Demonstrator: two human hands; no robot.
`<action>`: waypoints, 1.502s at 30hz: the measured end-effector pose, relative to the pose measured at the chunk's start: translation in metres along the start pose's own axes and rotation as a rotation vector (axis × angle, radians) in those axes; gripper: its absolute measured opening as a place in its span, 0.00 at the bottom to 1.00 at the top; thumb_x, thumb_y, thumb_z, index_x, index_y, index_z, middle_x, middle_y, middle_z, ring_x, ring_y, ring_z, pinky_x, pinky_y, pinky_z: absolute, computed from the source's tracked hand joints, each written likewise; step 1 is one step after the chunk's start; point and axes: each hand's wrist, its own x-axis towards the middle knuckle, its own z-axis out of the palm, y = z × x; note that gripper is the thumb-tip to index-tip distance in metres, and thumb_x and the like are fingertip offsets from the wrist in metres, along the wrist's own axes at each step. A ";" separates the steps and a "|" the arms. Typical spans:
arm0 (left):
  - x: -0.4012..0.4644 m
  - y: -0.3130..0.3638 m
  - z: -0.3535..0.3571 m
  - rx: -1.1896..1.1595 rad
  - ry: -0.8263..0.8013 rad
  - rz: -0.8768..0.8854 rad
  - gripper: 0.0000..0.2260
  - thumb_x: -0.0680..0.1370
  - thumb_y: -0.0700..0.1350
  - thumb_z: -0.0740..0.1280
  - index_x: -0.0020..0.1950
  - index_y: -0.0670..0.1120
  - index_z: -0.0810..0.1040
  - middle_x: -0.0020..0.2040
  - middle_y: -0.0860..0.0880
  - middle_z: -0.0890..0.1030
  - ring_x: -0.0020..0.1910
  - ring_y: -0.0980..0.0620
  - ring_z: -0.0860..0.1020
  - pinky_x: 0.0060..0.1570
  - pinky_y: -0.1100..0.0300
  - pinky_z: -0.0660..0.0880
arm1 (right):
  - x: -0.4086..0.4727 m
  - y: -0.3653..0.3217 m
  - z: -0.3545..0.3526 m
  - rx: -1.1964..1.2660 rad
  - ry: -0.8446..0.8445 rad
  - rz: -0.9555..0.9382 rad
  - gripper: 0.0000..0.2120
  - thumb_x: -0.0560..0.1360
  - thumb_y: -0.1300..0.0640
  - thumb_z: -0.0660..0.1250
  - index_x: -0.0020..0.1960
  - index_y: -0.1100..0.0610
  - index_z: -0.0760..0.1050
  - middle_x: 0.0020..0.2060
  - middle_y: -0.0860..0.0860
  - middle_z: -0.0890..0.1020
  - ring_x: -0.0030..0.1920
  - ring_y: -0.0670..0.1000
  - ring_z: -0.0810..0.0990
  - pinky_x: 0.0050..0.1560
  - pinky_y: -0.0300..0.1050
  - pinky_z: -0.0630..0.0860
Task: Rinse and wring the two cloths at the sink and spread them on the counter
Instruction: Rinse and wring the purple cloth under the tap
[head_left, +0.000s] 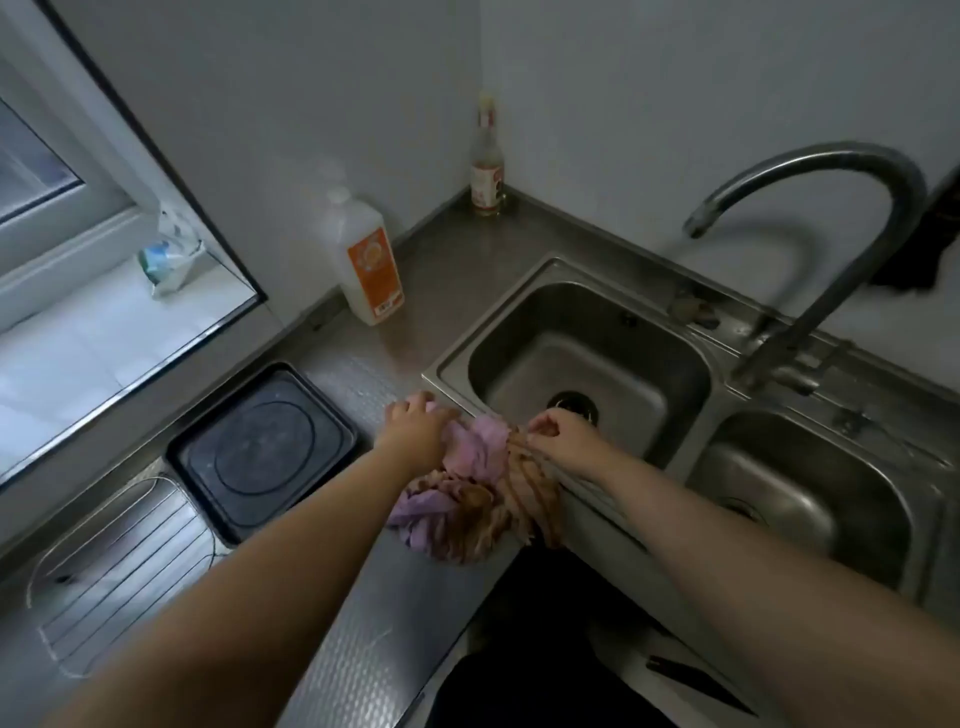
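Two crumpled cloths lie bunched together on the steel counter corner by the left sink basin (587, 364). One is a purple cloth (475, 449), the other a brown striped cloth (524, 493) that hangs partly over the counter's front edge. My left hand (415, 428) grips the purple cloth at its left end. My right hand (563, 436) pinches the top of the brown striped cloth at the basin's front rim. The curved faucet (810, 218) arches over the sinks with no water running.
A second basin (810, 499) lies to the right. A black square hotplate (262, 449) and a ribbed drainboard (119, 561) sit on the left counter. A white bottle with an orange label (366, 260) and a glass bottle (487, 161) stand by the wall.
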 end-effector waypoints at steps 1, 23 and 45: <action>0.001 -0.001 0.002 0.109 -0.030 0.001 0.25 0.77 0.43 0.64 0.72 0.58 0.67 0.75 0.45 0.58 0.72 0.37 0.58 0.70 0.44 0.62 | -0.001 0.004 0.005 0.030 0.015 0.004 0.13 0.75 0.59 0.69 0.57 0.63 0.76 0.42 0.50 0.78 0.43 0.47 0.77 0.47 0.37 0.74; -0.028 0.056 -0.168 -0.965 0.433 0.259 0.06 0.83 0.47 0.56 0.57 0.48 0.71 0.46 0.53 0.75 0.45 0.57 0.75 0.49 0.59 0.73 | -0.011 -0.089 -0.015 0.491 0.027 -0.169 0.32 0.75 0.56 0.69 0.74 0.59 0.60 0.59 0.54 0.77 0.50 0.45 0.78 0.42 0.30 0.74; 0.045 0.183 -0.124 -0.295 0.628 -0.036 0.18 0.80 0.47 0.61 0.70 0.50 0.68 0.67 0.44 0.68 0.63 0.43 0.72 0.58 0.47 0.73 | -0.028 -0.028 -0.212 0.043 0.398 -0.252 0.06 0.77 0.54 0.67 0.42 0.47 0.75 0.37 0.43 0.79 0.39 0.40 0.76 0.44 0.41 0.70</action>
